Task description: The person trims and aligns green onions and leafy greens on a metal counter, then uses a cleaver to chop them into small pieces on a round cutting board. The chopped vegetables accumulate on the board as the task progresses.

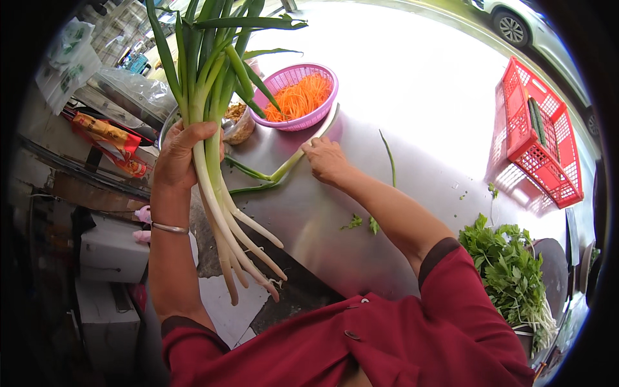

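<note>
My left hand is closed around a bunch of long green onions. Their green leaves point away from me and the white root ends hang down toward my body, past the table's edge. My right hand grips a single green onion low over the metal table. The white end of that stalk reaches toward a pink plastic basket, and its green leaves bend back toward my left hand. Shredded carrot fills the basket. Some leaves of the bunch hang in front of the basket's left side.
A red plastic crate with cucumbers stands at the right. Leafy celery lies near my right elbow. Beside the basket is a bag of brown food. A loose green leaf and leaf scraps lie on the table.
</note>
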### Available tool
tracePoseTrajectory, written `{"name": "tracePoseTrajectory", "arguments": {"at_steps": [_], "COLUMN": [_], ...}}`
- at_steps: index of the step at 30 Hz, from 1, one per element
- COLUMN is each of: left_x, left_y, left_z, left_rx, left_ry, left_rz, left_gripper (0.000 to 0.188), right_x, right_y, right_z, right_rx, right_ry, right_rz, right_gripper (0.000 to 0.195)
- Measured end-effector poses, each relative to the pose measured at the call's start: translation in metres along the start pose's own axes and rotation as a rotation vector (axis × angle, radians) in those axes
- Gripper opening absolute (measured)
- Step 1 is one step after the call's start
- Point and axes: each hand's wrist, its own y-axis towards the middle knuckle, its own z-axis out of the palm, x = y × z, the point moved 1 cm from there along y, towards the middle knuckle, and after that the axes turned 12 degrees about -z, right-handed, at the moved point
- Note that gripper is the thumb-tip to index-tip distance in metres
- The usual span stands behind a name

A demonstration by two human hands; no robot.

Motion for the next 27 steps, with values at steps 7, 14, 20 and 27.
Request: {"name": "tracePoseTrajectory", "arguments": {"at_steps": [7,14,20,27], "left_x": [0.023,0.030,0.014,0.023], "left_y": [-0.004,0.001,0.000,0.005], "left_z": [-0.006,-0.017,-0.015,0.015], "left_rx": [-0.036,-0.097,-0.144,-0.082], "left_ry": [-0.046,-0.112,-0.125,-0.166], "left_rz": [-0.011,0.016,0.088,0.025], "left_gripper": [0.023,0.023,0.022,0.026], "right_x": [0.024,0.023,0.013,0.034], "right_y": [0.034,0.019,0.009,-0.046], "right_z": [0.054,-0.050,-0.171,-0.211], "right_rx": [0.217,0.296,-0.006,-0.311], "right_ry": [-0.252,-0.121,0.189,1.045], "right_rz": [-0.376,-0.307,-0.104,0.171], "right_gripper": [0.024,0.019,0.019,0.030]}}
